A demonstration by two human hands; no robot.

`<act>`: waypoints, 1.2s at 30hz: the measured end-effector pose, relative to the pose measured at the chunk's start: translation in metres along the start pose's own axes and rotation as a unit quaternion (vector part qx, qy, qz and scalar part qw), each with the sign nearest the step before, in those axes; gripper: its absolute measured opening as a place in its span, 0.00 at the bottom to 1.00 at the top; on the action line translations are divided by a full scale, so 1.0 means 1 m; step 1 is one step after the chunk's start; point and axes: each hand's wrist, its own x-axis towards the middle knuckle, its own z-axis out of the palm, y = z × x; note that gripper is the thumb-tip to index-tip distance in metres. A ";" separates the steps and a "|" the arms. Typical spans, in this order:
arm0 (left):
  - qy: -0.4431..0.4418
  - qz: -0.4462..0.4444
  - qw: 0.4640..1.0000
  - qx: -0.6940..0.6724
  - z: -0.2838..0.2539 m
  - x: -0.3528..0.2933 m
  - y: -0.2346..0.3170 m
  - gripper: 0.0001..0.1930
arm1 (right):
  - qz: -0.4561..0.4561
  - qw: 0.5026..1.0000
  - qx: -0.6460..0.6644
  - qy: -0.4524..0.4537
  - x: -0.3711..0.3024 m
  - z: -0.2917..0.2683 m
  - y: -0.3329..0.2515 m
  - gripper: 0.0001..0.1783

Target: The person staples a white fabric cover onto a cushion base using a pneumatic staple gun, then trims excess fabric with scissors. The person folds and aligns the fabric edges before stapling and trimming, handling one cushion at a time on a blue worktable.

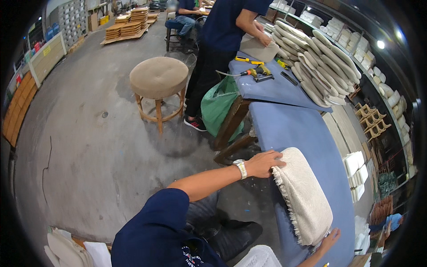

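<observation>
A cream fabric-covered cushion (304, 196) with a frayed fabric edge lies on the blue padded bench. My left hand (265, 163), with a metal-band watch at the wrist, grips its far left corner, thumb and fingers closed over the fabric. At the near right corner is my right hand (328, 242), its fingers curled beside the cushion. A small shiny part shows between that hand and the cushion, too little of it to name. The cushion's underside is hidden.
The blue bench (284, 122) meets another blue-topped table with a yellow-and-black staple gun (258, 71) and stacked beige cushions (322, 66). A co-worker (222, 40) stands there handling a beige piece. A round stool (159, 80) and a green sack (220, 104) stand left.
</observation>
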 end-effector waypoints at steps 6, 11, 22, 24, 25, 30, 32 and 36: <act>-0.020 -0.028 0.999 -0.001 0.004 0.010 -0.012 0.37 | -0.267 0.954 -0.062 -0.121 -0.099 0.103 -0.189 0.23; 0.021 -0.037 0.999 0.002 0.009 -0.001 -0.011 0.37 | -0.455 0.828 -0.149 -0.292 -0.180 0.219 -0.255 0.32; 0.040 -0.017 0.999 -0.011 0.011 -0.007 -0.007 0.37 | -0.502 0.789 -0.210 -0.287 -0.175 0.264 -0.240 0.35; 0.034 -0.019 0.999 -0.009 0.009 -0.005 -0.006 0.36 | -0.500 0.790 -0.207 -0.288 -0.173 0.264 -0.245 0.31; 0.025 -0.025 0.999 -0.008 0.006 -0.001 -0.005 0.35 | -0.497 0.792 -0.209 -0.288 -0.172 0.264 -0.247 0.30; -0.018 -0.049 0.999 0.013 -0.004 0.014 -0.006 0.29 | -0.487 0.792 -0.230 -0.289 -0.172 0.265 -0.256 0.26; -0.030 -0.034 0.997 0.062 -0.002 0.015 -0.011 0.26 | -0.481 0.792 -0.234 -0.294 -0.175 0.267 -0.260 0.26; -0.041 -0.026 0.992 0.113 -0.003 0.013 0.004 0.24 | -0.484 0.798 -0.220 -0.284 -0.175 0.269 -0.257 0.26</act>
